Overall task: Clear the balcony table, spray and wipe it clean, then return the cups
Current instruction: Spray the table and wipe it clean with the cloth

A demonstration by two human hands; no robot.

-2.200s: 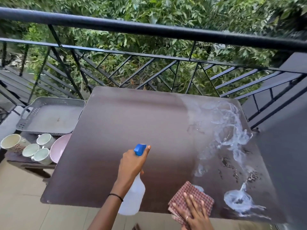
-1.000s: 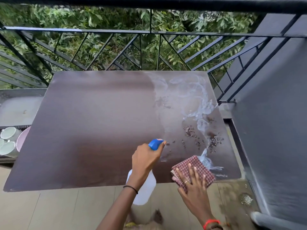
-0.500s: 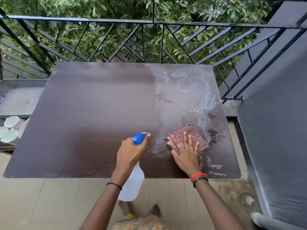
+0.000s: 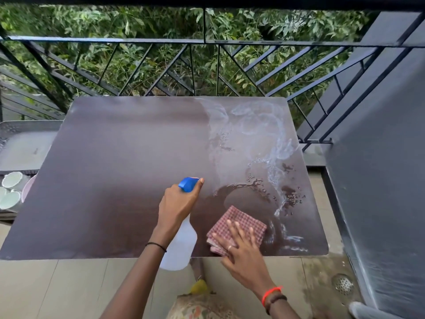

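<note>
The dark brown balcony table (image 4: 115,180) fills the middle of the head view, with white foam streaks and wet smears (image 4: 264,143) over its right half. My left hand (image 4: 177,206) grips a clear spray bottle (image 4: 181,247) with a blue nozzle, held over the table's near edge. My right hand (image 4: 239,247) presses flat on a folded red-checked cloth (image 4: 239,222) at the near right of the table. Pale green cups (image 4: 10,189) stand off the table at the far left.
A grey perforated tray (image 4: 25,143) sits on a lower stand to the left, with a pink bowl (image 4: 27,189) beside the cups. A black metal railing (image 4: 207,65) runs behind the table. A dark grey wall (image 4: 379,180) stands on the right, with a floor drain (image 4: 342,284) below it.
My right hand has dragged the cloth from mid-table back toward the near right edge, leaving a curved wet arc. My left hand with the bottle has stayed about where it was.
</note>
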